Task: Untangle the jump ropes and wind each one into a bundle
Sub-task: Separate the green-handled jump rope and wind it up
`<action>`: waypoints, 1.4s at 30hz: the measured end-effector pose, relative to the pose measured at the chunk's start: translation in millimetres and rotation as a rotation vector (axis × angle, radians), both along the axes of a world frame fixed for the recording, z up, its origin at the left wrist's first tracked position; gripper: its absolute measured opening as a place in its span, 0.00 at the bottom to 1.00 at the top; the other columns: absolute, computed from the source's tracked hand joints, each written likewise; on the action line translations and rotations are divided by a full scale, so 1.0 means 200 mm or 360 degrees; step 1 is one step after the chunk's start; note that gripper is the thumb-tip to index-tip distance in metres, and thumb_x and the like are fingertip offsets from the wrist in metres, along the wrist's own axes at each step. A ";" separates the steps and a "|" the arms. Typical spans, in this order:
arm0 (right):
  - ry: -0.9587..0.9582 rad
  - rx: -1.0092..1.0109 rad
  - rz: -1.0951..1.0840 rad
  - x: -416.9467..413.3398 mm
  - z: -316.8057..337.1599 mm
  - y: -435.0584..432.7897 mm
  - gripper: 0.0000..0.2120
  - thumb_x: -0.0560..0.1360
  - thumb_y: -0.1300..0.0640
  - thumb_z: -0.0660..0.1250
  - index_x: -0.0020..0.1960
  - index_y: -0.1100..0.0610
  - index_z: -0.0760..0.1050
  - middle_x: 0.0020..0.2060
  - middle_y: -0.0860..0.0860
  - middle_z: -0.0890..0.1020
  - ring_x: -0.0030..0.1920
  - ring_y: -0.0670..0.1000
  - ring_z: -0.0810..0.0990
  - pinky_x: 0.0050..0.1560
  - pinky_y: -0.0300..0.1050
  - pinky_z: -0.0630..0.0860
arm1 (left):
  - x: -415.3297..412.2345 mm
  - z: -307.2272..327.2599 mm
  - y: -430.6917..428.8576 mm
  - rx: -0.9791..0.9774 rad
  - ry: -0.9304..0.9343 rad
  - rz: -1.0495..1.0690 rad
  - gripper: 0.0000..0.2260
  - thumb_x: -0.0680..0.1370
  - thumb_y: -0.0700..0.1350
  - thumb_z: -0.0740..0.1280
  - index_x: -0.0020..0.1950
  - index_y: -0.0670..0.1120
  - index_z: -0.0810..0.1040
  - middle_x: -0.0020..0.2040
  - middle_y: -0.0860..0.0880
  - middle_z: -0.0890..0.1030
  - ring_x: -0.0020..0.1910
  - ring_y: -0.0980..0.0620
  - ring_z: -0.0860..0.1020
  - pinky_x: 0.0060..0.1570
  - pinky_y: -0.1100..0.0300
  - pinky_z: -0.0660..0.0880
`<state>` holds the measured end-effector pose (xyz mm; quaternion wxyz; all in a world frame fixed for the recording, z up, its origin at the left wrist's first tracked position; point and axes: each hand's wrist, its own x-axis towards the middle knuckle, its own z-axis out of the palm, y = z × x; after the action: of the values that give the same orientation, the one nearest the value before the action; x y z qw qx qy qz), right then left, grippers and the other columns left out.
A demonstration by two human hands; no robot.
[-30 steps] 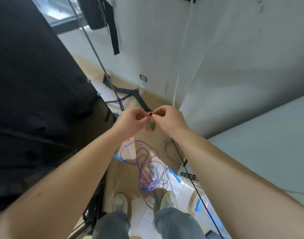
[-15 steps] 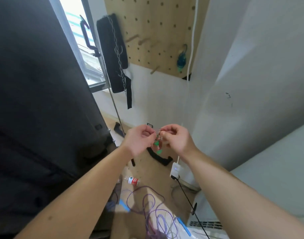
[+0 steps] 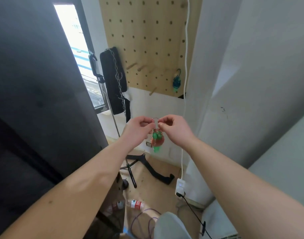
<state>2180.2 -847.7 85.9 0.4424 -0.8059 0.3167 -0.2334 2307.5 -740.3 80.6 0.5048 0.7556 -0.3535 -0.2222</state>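
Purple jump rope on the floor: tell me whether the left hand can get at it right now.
Probably not. The left hand is raised, pinching a key ring together with the right hand; the purple jump rope lies on the floor well below. It would have to let go and reach down.

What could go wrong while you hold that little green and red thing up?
The green and red charm hangs from a thin ring that the left hand and right hand only pinch, so it could slip and fall. The purple jump rope lies looped on the floor by a plastic bottle, near the leg; a step might trip on them.
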 end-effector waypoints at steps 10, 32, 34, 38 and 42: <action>-0.0146 -0.0035 -0.0052 0.26 0.06 -0.19 0.04 0.77 0.59 0.69 0.46 0.50 0.80 0.41 0.46 0.84 0.43 0.45 0.83 0.48 0.43 0.80 | 0.21 0.08 -0.24 -0.0086 0.0159 0.0057 0.05 0.77 0.43 0.70 0.53 0.48 0.81 0.47 0.48 0.84 0.42 0.53 0.81 0.36 0.60 0.75; 0.0192 -0.0215 -0.0127 1.16 0.09 -1.46 0.02 0.76 0.55 0.71 0.48 0.52 0.81 0.43 0.46 0.83 0.46 0.46 0.81 0.46 0.40 0.78 | 1.16 0.08 -1.53 0.0338 -0.0325 -0.0089 0.03 0.75 0.52 0.73 0.45 0.54 0.82 0.44 0.53 0.85 0.45 0.52 0.83 0.50 0.53 0.81; 0.0338 -0.0326 -0.0145 1.20 0.11 -1.54 0.03 0.75 0.55 0.72 0.48 0.52 0.81 0.44 0.47 0.83 0.45 0.49 0.81 0.48 0.47 0.80 | 1.22 0.09 -1.62 0.0384 -0.0425 -0.0122 0.05 0.74 0.51 0.74 0.46 0.52 0.84 0.43 0.53 0.85 0.43 0.51 0.84 0.47 0.55 0.81; 0.0751 -0.0598 -0.0202 1.28 0.15 -1.64 0.04 0.73 0.55 0.69 0.47 0.48 0.79 0.42 0.47 0.83 0.42 0.51 0.81 0.44 0.49 0.81 | 1.31 0.14 -1.78 0.0641 -0.0693 -0.0244 0.01 0.73 0.50 0.73 0.43 0.55 0.84 0.41 0.55 0.84 0.39 0.54 0.81 0.39 0.58 0.79; 0.0901 -0.0836 -0.0167 1.35 0.18 -1.71 0.03 0.73 0.57 0.68 0.45 0.49 0.77 0.41 0.49 0.81 0.42 0.54 0.80 0.45 0.50 0.79 | 1.39 0.19 -1.91 0.0824 -0.0967 -0.0349 0.05 0.74 0.47 0.72 0.47 0.56 0.85 0.45 0.57 0.83 0.42 0.54 0.80 0.45 0.57 0.80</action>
<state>2449.7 -1190.0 122.8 0.1034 -0.9071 0.3963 -0.0972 2585.5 -1122.9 119.2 0.1441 0.8467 -0.4973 -0.1229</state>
